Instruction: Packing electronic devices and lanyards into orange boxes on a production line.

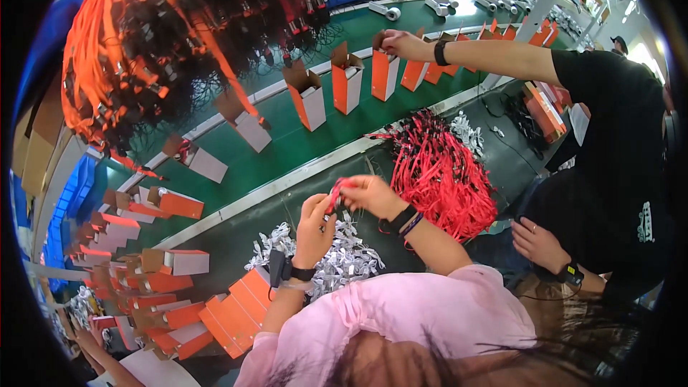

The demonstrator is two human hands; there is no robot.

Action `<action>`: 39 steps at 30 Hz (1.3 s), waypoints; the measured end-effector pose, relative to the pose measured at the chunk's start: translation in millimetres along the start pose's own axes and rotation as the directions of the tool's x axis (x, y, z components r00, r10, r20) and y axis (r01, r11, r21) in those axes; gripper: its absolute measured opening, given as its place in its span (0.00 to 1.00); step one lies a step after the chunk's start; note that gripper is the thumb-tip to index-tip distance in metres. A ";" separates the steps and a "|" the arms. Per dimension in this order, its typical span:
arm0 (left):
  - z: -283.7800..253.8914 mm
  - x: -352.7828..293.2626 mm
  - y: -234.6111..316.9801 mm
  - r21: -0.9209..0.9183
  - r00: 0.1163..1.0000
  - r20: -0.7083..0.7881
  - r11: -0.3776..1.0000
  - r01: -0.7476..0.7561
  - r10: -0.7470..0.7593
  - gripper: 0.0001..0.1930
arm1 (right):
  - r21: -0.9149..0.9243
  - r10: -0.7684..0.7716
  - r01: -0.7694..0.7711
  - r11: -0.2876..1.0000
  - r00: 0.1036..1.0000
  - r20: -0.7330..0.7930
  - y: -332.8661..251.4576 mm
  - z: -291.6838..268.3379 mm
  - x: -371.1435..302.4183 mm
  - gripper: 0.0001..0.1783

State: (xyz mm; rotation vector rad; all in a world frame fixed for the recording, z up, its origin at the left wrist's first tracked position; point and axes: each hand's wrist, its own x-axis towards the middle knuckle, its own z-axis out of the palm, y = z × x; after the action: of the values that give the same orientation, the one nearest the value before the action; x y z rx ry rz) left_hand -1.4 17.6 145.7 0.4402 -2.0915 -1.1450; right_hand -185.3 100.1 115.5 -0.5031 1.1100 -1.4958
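My left hand (313, 233) and my right hand (374, 197) meet in front of me, fingers pinched. Between them is a small bundled red strap (335, 192), held by both; much of it is hidden by the fingers. Below my hands lies a heap of white bundled cables (351, 254) on the dark work surface. A large pile of red lanyards (448, 186) with black ends sits just right of my right hand. Wristbands circle both my wrists, and a dark device is strapped at the left one.
A green conveyor belt (287, 145) curves past, carrying open orange-and-white boxes (347, 86). Orange and black straps (115, 50) hang overhead at left. A co-worker in black (609, 129) reaches over a box from the right. Orange boxes (240, 312) stand at lower left.
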 end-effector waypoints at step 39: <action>-8.6 -90.5 -74.7 -0.261 0.836 0.068 0.799 0.542 -0.545 0.07 | -0.244 -0.067 0.008 0.970 0.969 -0.238 -84.7 -133.9 43.8 0.10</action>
State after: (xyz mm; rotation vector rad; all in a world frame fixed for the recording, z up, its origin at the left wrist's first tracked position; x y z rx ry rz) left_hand 65.1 24.3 48.9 0.9536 -1.8000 -1.7268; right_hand -349.7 99.2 113.8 -0.5174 1.4961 -1.4919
